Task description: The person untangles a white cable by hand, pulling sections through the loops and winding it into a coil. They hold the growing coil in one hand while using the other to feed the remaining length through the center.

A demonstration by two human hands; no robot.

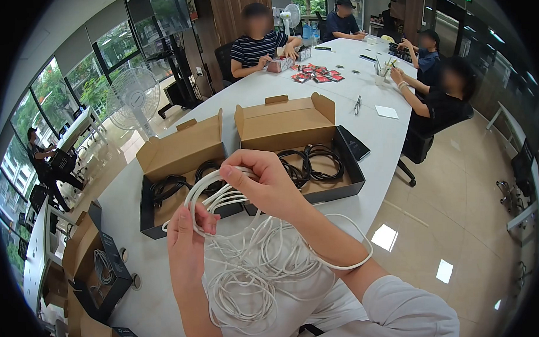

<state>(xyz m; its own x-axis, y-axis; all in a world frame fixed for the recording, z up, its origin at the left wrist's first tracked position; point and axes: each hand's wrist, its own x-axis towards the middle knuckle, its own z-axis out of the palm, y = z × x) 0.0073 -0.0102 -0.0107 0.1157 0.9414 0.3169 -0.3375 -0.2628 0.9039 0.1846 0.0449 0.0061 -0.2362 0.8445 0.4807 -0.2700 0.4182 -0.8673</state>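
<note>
Between my hands is a partly looped bundle of white cable [194, 198], held up just in front of two open boxes. My right hand [261, 180] pinches the top of the loops between thumb and fingers. Lower down, my left hand [187, 231] has its fingers closed around the left side of the same loops. A loose, tangled heap of white cable [244, 294] lies below my hands, close to my body. One strand of it curves out around my right forearm.
Coiled black cables [325, 162] lie in the right open box [288, 120] and the left open box [182, 146]. Another box [116, 287] with grey cable stands at left. Red packets [316, 73], tweezers [357, 105] and several seated people are farther along the table [381, 141].
</note>
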